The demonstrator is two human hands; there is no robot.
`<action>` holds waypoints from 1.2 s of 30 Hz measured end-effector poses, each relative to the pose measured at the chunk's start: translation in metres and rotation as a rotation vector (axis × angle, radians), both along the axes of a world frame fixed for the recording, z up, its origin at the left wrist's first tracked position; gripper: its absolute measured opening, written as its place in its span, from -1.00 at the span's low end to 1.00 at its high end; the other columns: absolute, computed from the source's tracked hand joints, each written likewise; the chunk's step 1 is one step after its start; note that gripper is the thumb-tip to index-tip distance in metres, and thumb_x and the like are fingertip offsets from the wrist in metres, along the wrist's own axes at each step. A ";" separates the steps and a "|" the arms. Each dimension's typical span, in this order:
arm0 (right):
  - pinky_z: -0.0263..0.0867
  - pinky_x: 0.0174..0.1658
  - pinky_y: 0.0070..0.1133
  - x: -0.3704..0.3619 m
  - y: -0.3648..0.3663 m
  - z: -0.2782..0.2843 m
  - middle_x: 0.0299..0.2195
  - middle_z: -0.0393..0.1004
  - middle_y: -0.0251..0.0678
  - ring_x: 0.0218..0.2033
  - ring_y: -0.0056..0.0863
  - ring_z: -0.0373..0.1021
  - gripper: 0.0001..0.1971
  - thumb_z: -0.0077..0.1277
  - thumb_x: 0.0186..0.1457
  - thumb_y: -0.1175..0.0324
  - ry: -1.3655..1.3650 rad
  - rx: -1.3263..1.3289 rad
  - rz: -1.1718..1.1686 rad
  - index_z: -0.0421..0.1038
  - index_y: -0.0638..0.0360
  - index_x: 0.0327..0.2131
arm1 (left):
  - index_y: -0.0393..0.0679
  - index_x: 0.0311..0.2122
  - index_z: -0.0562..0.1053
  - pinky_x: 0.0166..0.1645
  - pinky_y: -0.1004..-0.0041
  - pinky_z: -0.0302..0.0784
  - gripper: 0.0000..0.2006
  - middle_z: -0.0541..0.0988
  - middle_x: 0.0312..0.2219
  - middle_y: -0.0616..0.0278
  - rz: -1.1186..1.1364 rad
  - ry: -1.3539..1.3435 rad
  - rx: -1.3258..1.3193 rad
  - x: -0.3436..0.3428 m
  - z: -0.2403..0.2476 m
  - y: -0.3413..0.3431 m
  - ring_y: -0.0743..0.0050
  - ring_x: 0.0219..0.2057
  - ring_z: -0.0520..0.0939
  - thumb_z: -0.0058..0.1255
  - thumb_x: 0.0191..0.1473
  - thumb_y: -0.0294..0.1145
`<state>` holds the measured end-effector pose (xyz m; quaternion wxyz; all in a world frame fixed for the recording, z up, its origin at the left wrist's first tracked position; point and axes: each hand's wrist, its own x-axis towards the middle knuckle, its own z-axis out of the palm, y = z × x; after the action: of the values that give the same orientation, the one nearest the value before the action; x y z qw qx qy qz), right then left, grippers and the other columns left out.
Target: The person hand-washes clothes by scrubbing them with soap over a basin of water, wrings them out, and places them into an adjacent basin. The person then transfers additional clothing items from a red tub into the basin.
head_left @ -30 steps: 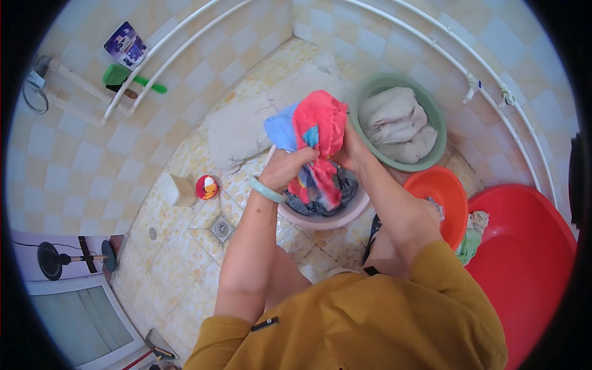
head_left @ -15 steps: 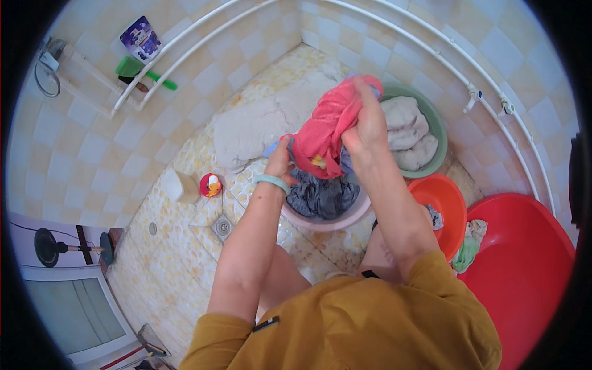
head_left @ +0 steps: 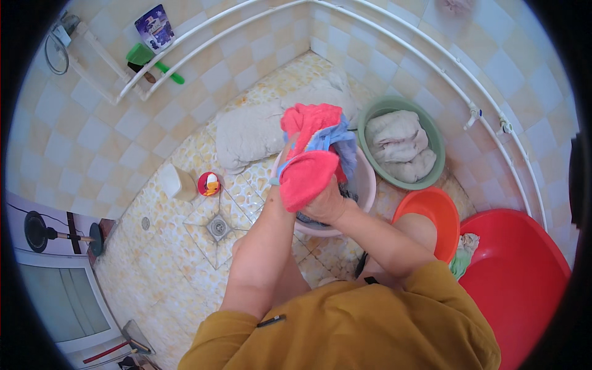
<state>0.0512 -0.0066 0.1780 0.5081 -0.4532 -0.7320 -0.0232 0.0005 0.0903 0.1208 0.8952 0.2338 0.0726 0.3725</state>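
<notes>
A pink and blue cloth (head_left: 313, 176), bunched and twisted, is held up in front of me over a pale pink basin (head_left: 370, 185). My right hand (head_left: 327, 203) grips its near end from below, fingers partly hidden by the folds. Most of my left hand (head_left: 291, 147) is covered by the cloth; a bit of it shows at the left edge, closed round the bundle. A pale green bangle (head_left: 274, 181) is on my left wrist. Dark wet fabric (head_left: 349, 193) lies in the basin under the cloth.
A green basin (head_left: 439, 145) with whitish laundry stands at the right, near an orange basin (head_left: 453, 213) and a large red tub (head_left: 524, 271). Grey-white fabric (head_left: 246, 139) lies along the far floor. Left are a cream container (head_left: 177, 182), a small red bowl (head_left: 209, 184) and a drain (head_left: 217, 227).
The cloth has come nearer to me and is turned, showing more blue. My right hand has moved down from its top right to its near end; my left hand has gone behind the folds.
</notes>
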 end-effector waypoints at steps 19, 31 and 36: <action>0.22 -0.18 -0.36 0.064 0.059 -0.017 -0.37 0.42 -0.06 -0.27 -0.18 0.34 -0.74 0.05 -0.16 0.35 0.706 -0.484 -0.455 0.38 0.28 -0.35 | -0.21 -0.16 0.36 -0.06 0.31 0.43 -0.70 0.50 -0.25 0.11 0.087 0.263 -0.280 0.022 0.011 -0.015 0.27 -0.20 0.51 -0.25 0.12 -0.24; 0.20 -0.15 -0.34 0.064 0.059 -0.048 -0.36 0.37 0.01 -0.24 -0.07 0.31 -0.67 0.10 -0.19 0.34 0.525 -0.549 -0.564 0.33 0.29 -0.31 | -0.18 -0.19 0.36 -0.05 0.43 0.38 -0.75 0.49 -0.25 0.16 0.065 0.267 -0.224 0.032 -0.002 -0.026 0.39 -0.20 0.50 -0.22 0.13 -0.24; 0.14 -0.08 -0.27 0.007 0.017 -0.029 -0.27 0.37 0.07 -0.13 -0.05 0.27 -0.66 0.09 -0.22 0.30 0.207 -0.132 -0.302 0.34 0.27 -0.33 | -0.15 -0.16 0.35 0.01 0.39 0.32 -0.75 0.46 -0.18 0.15 -0.151 -0.151 0.034 0.014 -0.050 0.007 0.34 -0.12 0.45 -0.25 0.14 -0.25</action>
<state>0.0583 0.0105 0.1490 0.5408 -0.5902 -0.5994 -0.0043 0.0147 0.0972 0.0712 0.9196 0.2249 -0.0192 0.3216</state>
